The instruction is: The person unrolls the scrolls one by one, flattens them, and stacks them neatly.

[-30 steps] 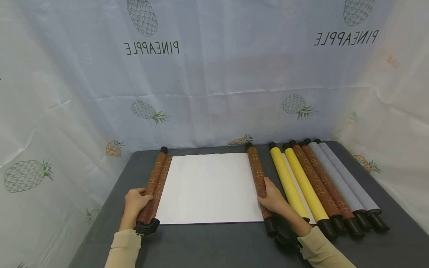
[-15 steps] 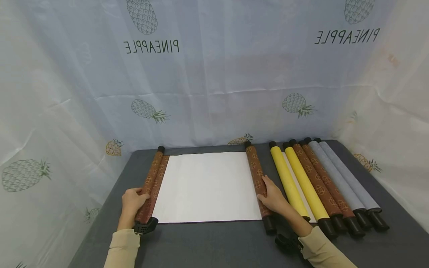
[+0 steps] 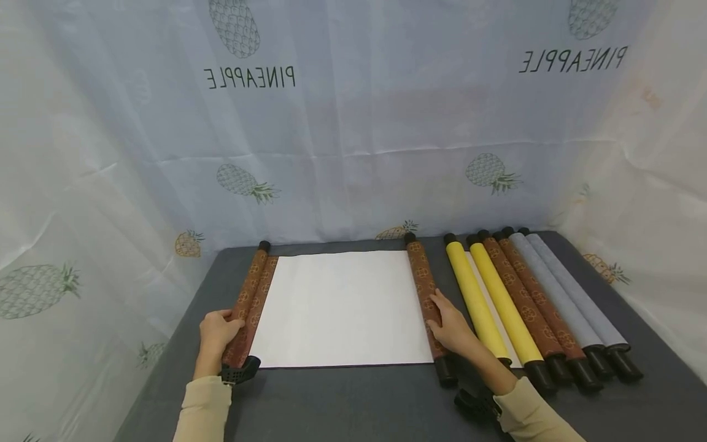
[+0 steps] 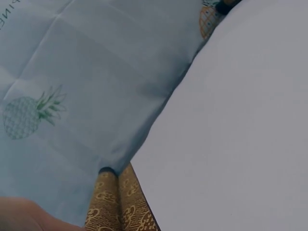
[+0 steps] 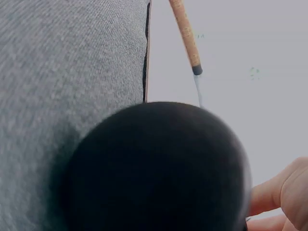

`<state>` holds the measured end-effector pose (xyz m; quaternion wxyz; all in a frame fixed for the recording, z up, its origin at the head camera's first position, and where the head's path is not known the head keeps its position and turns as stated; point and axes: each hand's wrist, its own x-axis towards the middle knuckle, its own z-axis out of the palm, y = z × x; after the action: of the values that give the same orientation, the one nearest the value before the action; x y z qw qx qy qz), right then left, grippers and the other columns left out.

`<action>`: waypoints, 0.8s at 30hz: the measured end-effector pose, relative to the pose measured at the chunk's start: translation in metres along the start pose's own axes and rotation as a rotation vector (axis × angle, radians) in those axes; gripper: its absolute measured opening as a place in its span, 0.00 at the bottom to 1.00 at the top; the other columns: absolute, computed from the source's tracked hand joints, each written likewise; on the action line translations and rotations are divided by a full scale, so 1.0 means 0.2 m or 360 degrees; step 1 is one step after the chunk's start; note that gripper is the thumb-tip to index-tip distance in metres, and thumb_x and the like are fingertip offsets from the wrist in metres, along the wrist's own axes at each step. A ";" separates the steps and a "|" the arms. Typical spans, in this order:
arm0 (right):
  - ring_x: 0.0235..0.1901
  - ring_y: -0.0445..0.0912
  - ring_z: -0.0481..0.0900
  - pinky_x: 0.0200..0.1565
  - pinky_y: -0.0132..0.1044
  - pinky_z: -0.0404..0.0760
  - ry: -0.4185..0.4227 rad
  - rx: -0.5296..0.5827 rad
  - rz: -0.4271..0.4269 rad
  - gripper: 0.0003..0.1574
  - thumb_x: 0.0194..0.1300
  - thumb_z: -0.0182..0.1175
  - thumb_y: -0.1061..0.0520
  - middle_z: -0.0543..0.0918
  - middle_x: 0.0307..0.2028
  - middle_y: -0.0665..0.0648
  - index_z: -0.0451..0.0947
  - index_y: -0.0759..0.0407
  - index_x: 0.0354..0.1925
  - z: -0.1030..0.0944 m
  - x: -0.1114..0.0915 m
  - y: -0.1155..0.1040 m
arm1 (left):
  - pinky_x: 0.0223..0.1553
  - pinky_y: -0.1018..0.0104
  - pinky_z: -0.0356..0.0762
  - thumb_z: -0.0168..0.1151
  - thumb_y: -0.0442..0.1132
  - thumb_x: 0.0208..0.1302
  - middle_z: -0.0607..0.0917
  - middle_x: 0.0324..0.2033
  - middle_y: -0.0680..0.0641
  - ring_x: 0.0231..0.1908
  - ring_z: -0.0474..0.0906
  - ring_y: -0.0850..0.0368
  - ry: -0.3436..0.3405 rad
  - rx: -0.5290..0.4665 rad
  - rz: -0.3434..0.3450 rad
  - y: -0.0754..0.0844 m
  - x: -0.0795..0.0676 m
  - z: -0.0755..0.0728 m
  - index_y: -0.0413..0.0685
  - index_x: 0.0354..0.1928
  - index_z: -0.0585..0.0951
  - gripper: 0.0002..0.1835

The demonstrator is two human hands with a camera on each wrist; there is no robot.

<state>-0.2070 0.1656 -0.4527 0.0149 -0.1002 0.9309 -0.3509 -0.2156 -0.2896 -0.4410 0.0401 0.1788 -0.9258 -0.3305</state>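
Observation:
A scroll with brown patterned borders lies partly unrolled in the head view, its white sheet (image 3: 342, 307) stretched flat between two rolled ends. At the left end, my left hand (image 3: 217, 334) grips the brown roller (image 3: 251, 282) near its lower part; a flat strip of brown border runs beside it. My right hand (image 3: 454, 325) holds the thicker brown roll (image 3: 421, 276) at the other end, thumb on the sheet side. In the right wrist view, the roll's black end knob (image 5: 159, 168) fills the foreground, with fingers (image 5: 267, 197) at the lower right.
Right of the open scroll lie a yellow pair of rolls (image 3: 475, 294), a brown pair (image 3: 521, 298) and a grey pair (image 3: 569, 288), side by side. All rest on a dark grey table (image 3: 342, 405). A pineapple-print curtain (image 3: 353, 123) hangs behind and at both sides.
My left hand and the left roller have shifted slightly left, and a little more white sheet shows. The right hand and its roll stay in nearly the same place.

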 end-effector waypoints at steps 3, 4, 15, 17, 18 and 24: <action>0.71 0.71 0.52 0.66 0.64 0.62 0.0012 -0.0001 -0.0011 0.36 0.63 0.52 0.70 0.51 0.71 0.79 0.56 0.80 0.67 0.00 0.00 0.00 | 0.49 0.41 0.78 0.55 0.34 0.58 0.76 0.52 0.20 0.51 0.74 0.25 -0.0007 -0.0003 0.0001 0.00 0.00 0.00 0.18 0.56 0.71 0.27; 0.70 0.71 0.52 0.66 0.63 0.63 0.0019 -0.0003 -0.0018 0.35 0.62 0.52 0.71 0.52 0.71 0.79 0.57 0.79 0.67 0.00 0.00 0.00 | 0.49 0.41 0.78 0.55 0.34 0.58 0.76 0.52 0.20 0.51 0.74 0.25 -0.0009 -0.0007 0.0000 0.00 -0.01 0.00 0.18 0.57 0.71 0.28; 0.70 0.72 0.50 0.65 0.65 0.62 0.0014 -0.0064 0.0056 0.37 0.61 0.57 0.65 0.50 0.70 0.81 0.59 0.77 0.65 0.03 0.00 0.01 | 0.51 0.40 0.77 0.56 0.35 0.58 0.74 0.53 0.20 0.53 0.72 0.24 -0.0032 -0.0010 -0.0048 -0.02 0.00 -0.01 0.17 0.57 0.70 0.29; 0.70 0.73 0.51 0.65 0.66 0.63 0.0013 -0.0083 0.0098 0.41 0.60 0.62 0.62 0.49 0.70 0.81 0.57 0.77 0.66 0.04 0.00 0.01 | 0.50 0.41 0.78 0.56 0.35 0.57 0.75 0.53 0.20 0.53 0.73 0.24 -0.0044 -0.0012 -0.0037 -0.02 0.00 -0.02 0.17 0.57 0.70 0.29; 0.70 0.73 0.51 0.64 0.66 0.63 0.0011 -0.0092 0.0114 0.44 0.59 0.64 0.61 0.49 0.70 0.81 0.56 0.76 0.66 0.04 0.00 0.01 | 0.50 0.41 0.78 0.56 0.35 0.57 0.74 0.54 0.20 0.53 0.72 0.24 -0.0053 -0.0005 -0.0032 -0.02 0.00 -0.02 0.17 0.57 0.70 0.29; 0.69 0.73 0.52 0.64 0.66 0.64 0.0023 -0.0093 0.0126 0.49 0.55 0.69 0.61 0.49 0.70 0.82 0.56 0.76 0.66 0.04 0.01 0.01 | 0.55 0.38 0.73 0.56 0.35 0.57 0.72 0.56 0.20 0.56 0.68 0.23 -0.0075 0.0032 -0.0039 -0.02 0.02 -0.04 0.18 0.58 0.69 0.30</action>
<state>-0.2078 0.1611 -0.4601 0.0190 -0.0611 0.9441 -0.3234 -0.2163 -0.2987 -0.4386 0.0124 0.1829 -0.9275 -0.3257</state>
